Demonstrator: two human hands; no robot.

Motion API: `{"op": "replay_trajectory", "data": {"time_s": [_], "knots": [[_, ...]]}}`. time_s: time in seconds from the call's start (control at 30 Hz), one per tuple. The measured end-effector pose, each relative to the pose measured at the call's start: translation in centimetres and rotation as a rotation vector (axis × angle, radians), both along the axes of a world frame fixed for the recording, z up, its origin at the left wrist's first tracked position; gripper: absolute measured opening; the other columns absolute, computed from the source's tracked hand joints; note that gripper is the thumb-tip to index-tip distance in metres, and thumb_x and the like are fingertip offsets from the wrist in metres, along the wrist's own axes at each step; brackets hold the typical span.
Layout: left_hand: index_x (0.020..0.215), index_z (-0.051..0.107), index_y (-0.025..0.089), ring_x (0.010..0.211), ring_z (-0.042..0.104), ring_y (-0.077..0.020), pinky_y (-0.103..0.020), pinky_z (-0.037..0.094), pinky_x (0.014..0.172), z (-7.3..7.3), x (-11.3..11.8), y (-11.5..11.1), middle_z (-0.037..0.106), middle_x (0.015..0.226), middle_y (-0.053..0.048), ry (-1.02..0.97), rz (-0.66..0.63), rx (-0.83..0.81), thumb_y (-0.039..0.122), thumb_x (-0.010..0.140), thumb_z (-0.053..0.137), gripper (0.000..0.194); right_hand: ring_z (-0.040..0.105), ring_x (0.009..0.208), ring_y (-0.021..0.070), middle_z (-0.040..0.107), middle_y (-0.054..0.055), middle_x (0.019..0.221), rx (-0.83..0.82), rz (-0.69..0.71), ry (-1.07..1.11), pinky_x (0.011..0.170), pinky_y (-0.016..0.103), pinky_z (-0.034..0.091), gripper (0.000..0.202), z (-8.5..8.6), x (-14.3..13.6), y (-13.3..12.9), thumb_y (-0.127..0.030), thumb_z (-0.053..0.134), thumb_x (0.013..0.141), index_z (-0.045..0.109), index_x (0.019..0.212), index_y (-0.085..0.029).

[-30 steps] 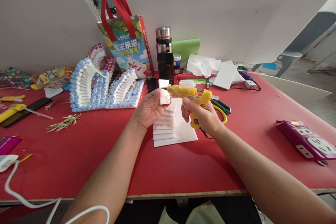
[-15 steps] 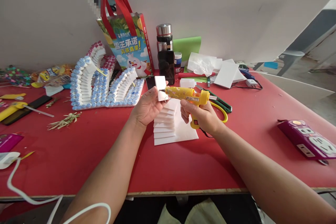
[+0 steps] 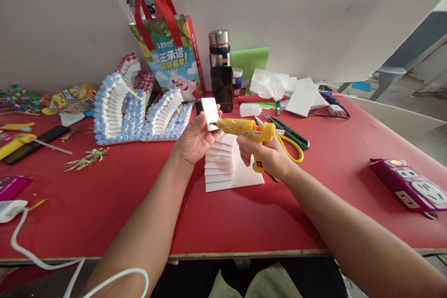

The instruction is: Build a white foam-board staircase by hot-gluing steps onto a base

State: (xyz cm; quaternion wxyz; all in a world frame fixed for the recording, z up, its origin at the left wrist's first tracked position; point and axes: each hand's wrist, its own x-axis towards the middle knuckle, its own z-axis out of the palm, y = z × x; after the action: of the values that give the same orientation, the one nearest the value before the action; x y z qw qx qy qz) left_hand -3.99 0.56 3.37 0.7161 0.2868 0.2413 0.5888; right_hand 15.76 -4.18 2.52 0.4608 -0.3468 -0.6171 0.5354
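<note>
A small white rectangular piece [image 3: 210, 111] is held up between the fingers of my left hand [image 3: 196, 139]. My right hand [image 3: 265, 151] is wrapped round the handle of a yellow glue gun [image 3: 240, 126]. The gun points left, and its dark nozzle is at the lower edge of the white piece; whether they touch is hard to tell. Below both hands, a fanned row of white strips [image 3: 219, 166] rests on a white sheet [image 3: 249, 174] on the red table [image 3: 244, 223].
Blue-and-white curved models [image 3: 111, 111] stand at the left before a printed bag [image 3: 174, 60]. Behind my hands are a phone [image 3: 222, 88] and a steel flask [image 3: 219, 46]. A green cutter [image 3: 291, 132] lies right of the gun, and a purple power strip [image 3: 412, 186] farther right.
The white piece has tilted and shifted slightly left in my left hand. The glue gun has moved a little left and down, its nozzle now near the piece's lower corner.
</note>
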Motion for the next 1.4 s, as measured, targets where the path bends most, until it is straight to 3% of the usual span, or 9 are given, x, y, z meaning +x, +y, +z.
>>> {"op": "replay_trajectory", "data": {"time_s": [0.17,0.43,0.83,1.1,1.27,1.4], "knots": [[0.134,0.064,0.022,0.107,0.071,-0.0167,-0.025,0.054,0.089,-0.2,-0.2,0.2,0.076,0.118,-0.006,0.001,0.003,0.014,0.025,0.093,0.069,0.042,0.052,0.052,0.0150,0.053,-0.001,0.054,-0.005,0.004,-0.015,0.046,0.031,0.044,0.044,-0.1,0.0,0.0,-0.056,0.067,0.089,0.056,0.061,-0.023],[0.123,0.070,0.016,0.098,0.072,-0.0152,-0.024,0.054,0.089,-0.5,-0.6,0.5,0.077,0.109,-0.008,0.004,-0.022,0.045,0.028,0.094,0.067,0.032,0.053,0.052,0.0151,0.053,-0.001,0.053,-0.002,0.002,-0.036,0.045,0.031,0.044,0.044,-0.1,0.0,-0.1,-0.056,0.066,0.090,0.057,0.061,-0.023],[0.129,0.068,0.022,0.098,0.071,-0.0143,-0.025,0.053,0.096,-0.6,-0.5,0.8,0.076,0.110,-0.005,-0.032,0.040,0.068,0.025,0.090,0.072,0.039,0.054,0.053,0.0153,0.053,-0.001,0.053,-0.016,0.010,-0.063,0.047,0.031,0.044,0.042,0.0,0.0,-0.1,-0.055,0.066,0.091,0.058,0.063,-0.023],[0.129,0.068,0.024,0.090,0.072,-0.0140,-0.026,0.056,0.087,-0.1,-0.4,0.3,0.077,0.108,-0.005,-0.010,0.105,0.055,0.025,0.092,0.069,0.037,0.053,0.053,0.0138,0.054,-0.001,0.055,-0.018,0.115,-0.050,0.048,0.029,0.042,0.043,0.3,-0.5,-0.7,-0.055,0.066,0.090,0.059,0.066,-0.020],[0.119,0.072,0.016,0.093,0.072,-0.0166,-0.027,0.057,0.087,-0.3,-0.5,0.3,0.077,0.104,-0.008,-0.013,0.018,0.038,0.030,0.091,0.071,0.032,0.058,0.063,0.0160,0.063,0.002,0.070,0.086,0.035,0.085,0.056,0.032,0.047,0.035,0.9,0.0,-0.3,-0.052,0.062,0.094,0.068,0.079,-0.021],[0.108,0.075,0.012,0.093,0.072,-0.0191,-0.029,0.058,0.086,-0.3,-0.2,-0.1,0.077,0.102,-0.010,0.044,-0.085,0.090,0.031,0.082,0.080,0.032,0.058,0.063,0.0163,0.063,0.002,0.071,0.096,-0.076,0.098,0.054,0.032,0.046,0.032,1.2,0.8,0.3,-0.052,0.062,0.095,0.069,0.082,-0.023]]}}
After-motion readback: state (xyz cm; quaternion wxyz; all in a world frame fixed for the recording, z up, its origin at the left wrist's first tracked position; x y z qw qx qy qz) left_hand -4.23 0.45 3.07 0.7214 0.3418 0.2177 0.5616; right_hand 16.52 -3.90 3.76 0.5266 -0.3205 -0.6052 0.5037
